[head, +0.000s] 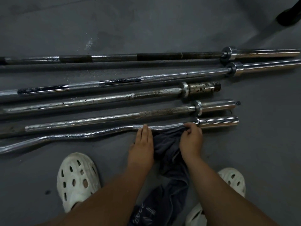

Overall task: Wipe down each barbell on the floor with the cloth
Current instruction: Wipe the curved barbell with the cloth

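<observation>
Several barbells lie side by side on the dark floor. Nearest me is a curved chrome bar with a shiny sleeve at its right end. A dark grey cloth hangs from this bar down between my arms. My left hand lies flat, its fingertips resting on the bar's knurled grip. My right hand pinches the cloth's upper edge against the bar, just left of the sleeve collar. Behind it lie a straight rusty bar, a spotted bar, a chrome bar and a dark bar.
My two white perforated clogs stand on the grey floor near the curved bar. A black object sits at the top right corner. White flecks mark the floor beyond the bars.
</observation>
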`<state>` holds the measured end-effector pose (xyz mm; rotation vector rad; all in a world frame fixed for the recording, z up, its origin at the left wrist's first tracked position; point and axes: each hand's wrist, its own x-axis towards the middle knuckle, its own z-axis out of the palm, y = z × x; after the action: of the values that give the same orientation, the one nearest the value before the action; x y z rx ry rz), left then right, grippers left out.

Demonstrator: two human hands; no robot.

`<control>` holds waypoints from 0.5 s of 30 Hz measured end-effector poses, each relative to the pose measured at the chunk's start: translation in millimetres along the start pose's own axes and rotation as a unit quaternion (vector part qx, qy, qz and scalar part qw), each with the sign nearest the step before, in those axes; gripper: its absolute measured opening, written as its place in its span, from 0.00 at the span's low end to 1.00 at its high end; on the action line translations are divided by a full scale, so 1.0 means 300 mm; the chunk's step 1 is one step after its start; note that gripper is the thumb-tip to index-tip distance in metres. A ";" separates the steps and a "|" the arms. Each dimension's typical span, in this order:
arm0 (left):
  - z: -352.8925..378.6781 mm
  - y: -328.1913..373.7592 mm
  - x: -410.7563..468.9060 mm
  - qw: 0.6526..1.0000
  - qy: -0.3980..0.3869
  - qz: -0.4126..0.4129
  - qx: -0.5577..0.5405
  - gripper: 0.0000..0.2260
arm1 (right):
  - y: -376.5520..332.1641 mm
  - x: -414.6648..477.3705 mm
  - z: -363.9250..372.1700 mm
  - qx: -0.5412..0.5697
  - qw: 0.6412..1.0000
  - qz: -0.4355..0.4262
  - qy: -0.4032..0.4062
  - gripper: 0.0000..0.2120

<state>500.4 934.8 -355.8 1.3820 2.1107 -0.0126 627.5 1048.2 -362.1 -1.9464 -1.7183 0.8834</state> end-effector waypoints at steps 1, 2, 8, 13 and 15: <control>0.002 0.000 0.000 1.000 0.000 0.000 -0.001 0.37 | -0.019 -0.003 0.008 0.006 1.000 -0.002 0.003 0.15; 0.002 0.001 0.002 1.000 0.000 -0.001 -0.003 0.37 | -0.038 -0.008 0.013 0.013 1.000 -0.001 0.013 0.15; 0.007 -0.010 0.004 1.000 0.002 0.004 -0.005 0.35 | -0.081 -0.095 0.092 -0.150 0.924 -0.270 -0.226 0.11; 0.014 -0.016 0.003 1.000 0.006 0.007 0.010 0.35 | -0.023 0.008 0.054 -0.190 0.964 -0.154 -0.108 0.14; 0.014 -0.006 0.004 1.000 0.006 0.004 0.012 0.35 | -0.013 -0.044 0.056 -0.262 0.919 -0.250 -0.157 0.25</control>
<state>500.7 933.6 -360.1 1.4072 2.1214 -0.0267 612.5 1034.1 -368.9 -1.5503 -2.7066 0.6021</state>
